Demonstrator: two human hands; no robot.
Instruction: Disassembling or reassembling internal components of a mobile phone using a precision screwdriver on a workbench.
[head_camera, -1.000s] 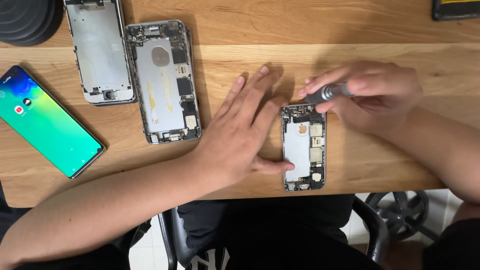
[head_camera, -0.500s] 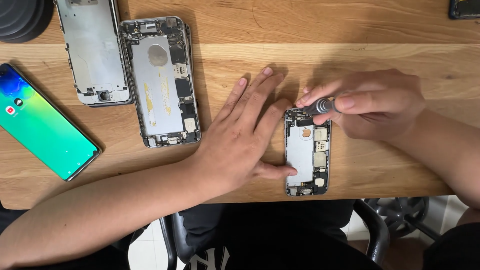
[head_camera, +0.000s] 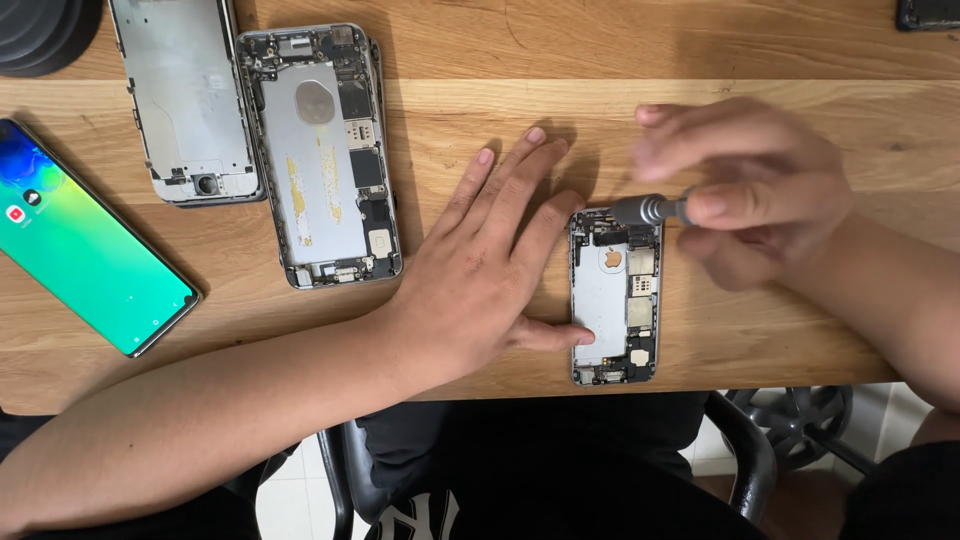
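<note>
1. At the far left of the wooden table lies a smartphone with a lit green screen. Beside it rest a detached metal phone backplate and a larger opened phone chassis showing its shield plate and circuit board.
2. The left hand lies flat and spread wide, palm down on the wood. Its thumb presses the lower left edge of a small opened phone, which sits near the table's front edge.
3. The right hand, blurred, pinches a grey precision screwdriver between thumb and fingers. The tool lies almost level, its tip hidden, over the small phone's top edge.
4. To work a screw well here, the driver would likely need standing upright on the screw head, with light downward pressure, while the thumb pins the phone against sliding.
</note>
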